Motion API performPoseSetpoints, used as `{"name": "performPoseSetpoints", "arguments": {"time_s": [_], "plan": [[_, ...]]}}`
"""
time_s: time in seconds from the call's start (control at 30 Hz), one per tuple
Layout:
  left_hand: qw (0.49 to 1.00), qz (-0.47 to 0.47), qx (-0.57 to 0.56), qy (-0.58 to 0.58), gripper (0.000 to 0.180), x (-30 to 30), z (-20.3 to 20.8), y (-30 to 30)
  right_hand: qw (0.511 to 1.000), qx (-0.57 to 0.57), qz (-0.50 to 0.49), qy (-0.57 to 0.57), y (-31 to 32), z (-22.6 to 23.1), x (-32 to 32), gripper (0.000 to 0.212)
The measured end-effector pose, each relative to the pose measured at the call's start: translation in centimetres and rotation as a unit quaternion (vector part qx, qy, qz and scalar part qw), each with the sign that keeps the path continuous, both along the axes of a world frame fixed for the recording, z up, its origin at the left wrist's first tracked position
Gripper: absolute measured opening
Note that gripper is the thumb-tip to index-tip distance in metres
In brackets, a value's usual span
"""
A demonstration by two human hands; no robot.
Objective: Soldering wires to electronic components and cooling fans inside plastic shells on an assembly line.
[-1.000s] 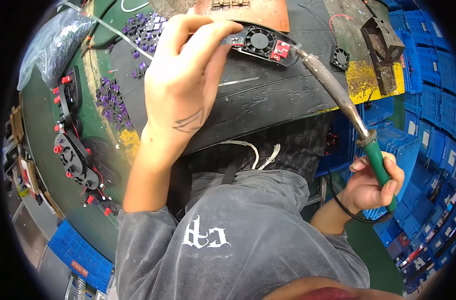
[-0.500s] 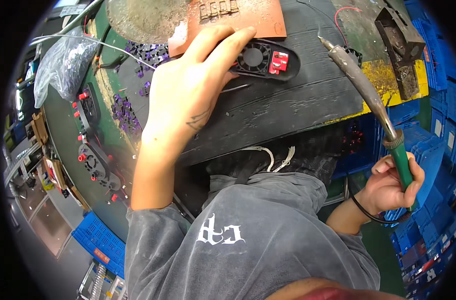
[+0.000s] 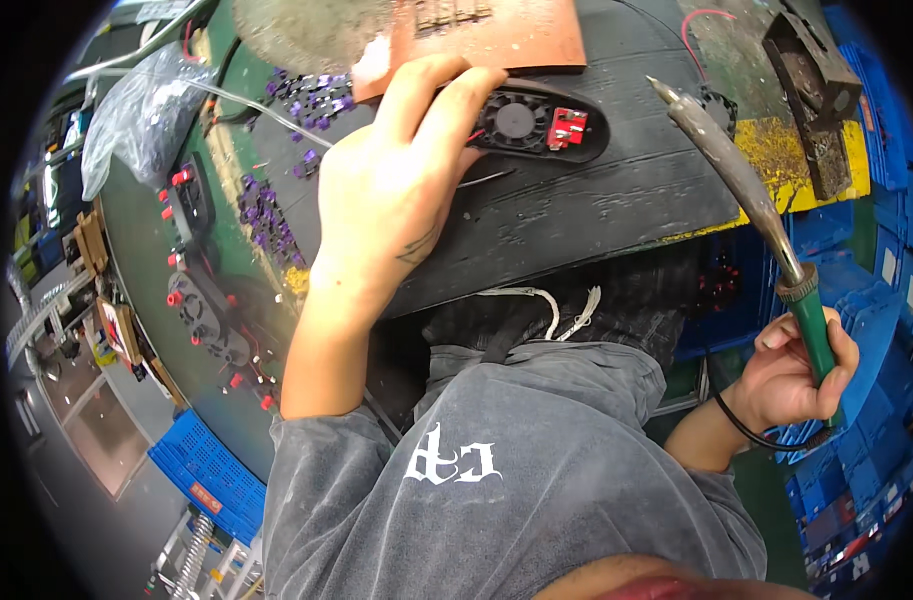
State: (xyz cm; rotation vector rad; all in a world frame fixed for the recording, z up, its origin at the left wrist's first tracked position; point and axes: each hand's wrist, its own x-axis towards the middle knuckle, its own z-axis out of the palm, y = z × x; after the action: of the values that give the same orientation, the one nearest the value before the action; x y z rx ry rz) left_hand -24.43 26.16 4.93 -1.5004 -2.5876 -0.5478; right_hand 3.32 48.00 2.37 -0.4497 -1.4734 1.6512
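Observation:
My left hand (image 3: 391,180) is closed around the left end of a black oval plastic housing (image 3: 594,135) lying on the dark board. In the housing sit a small round black fan (image 3: 516,121) and a red rocker-switch-like part (image 3: 567,129) with metal terminals. A thin silvery wire (image 3: 266,112), probably solder, runs under my left palm; a thin length (image 3: 486,180) shows beyond it near the housing. At the right, my right hand (image 3: 791,375) grips the green handle of a soldering iron (image 3: 731,170). Its tip points up over the board, apart from the housing.
An orange-brown slab (image 3: 496,45) lies behind the housing. Small purple-black parts (image 3: 266,215) are scattered left of my arm, near a clear plastic bag (image 3: 141,130) and more fan housings (image 3: 201,310). A rusty metal stand (image 3: 814,100) stands right, with blue crates (image 3: 846,300) beyond.
The whole view has shifted slightly. Both hands keep their grips, and the iron and housing stay nearly where they were.

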Motion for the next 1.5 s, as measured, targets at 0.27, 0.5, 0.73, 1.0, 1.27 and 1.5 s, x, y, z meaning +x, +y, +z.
{"name": "performPoseSetpoints", "arguments": {"time_s": [0.27, 0.5, 0.73, 1.0, 1.27, 1.5], "plan": [[0.981, 0.071, 0.159, -0.082, 0.058, 1.2, 1.1, -0.2, 0.991, -0.017, -0.125, -0.049, 0.2, -0.3, 3.0, 0.052], [0.944, 0.039, 0.239, -0.223, 0.059, 2.7, 3.3, -1.1, 0.983, -0.021, -0.172, -0.054, -0.8, -0.1, 4.0, 0.050], [0.920, 0.016, 0.204, -0.336, 0.057, 3.5, 5.3, -4.7, 0.985, -0.038, -0.162, -0.043, -2.0, 0.3, 5.1, 0.047], [0.898, 0.150, 0.215, -0.353, 0.059, 5.3, 8.2, -12.9, 0.984, -0.023, -0.164, -0.065, -2.0, 0.8, 5.8, 0.045], [0.751, 0.208, 0.494, -0.386, 0.051, 6.4, 10.9, -22.8, 0.987, -0.016, -0.149, -0.052, -1.6, 0.8, 3.8, 0.045], [0.777, 0.387, 0.407, -0.285, 0.055, 7.0, 11.0, -26.7, 0.992, -0.007, -0.111, -0.054, -1.3, 0.8, 2.7, 0.045]]}}
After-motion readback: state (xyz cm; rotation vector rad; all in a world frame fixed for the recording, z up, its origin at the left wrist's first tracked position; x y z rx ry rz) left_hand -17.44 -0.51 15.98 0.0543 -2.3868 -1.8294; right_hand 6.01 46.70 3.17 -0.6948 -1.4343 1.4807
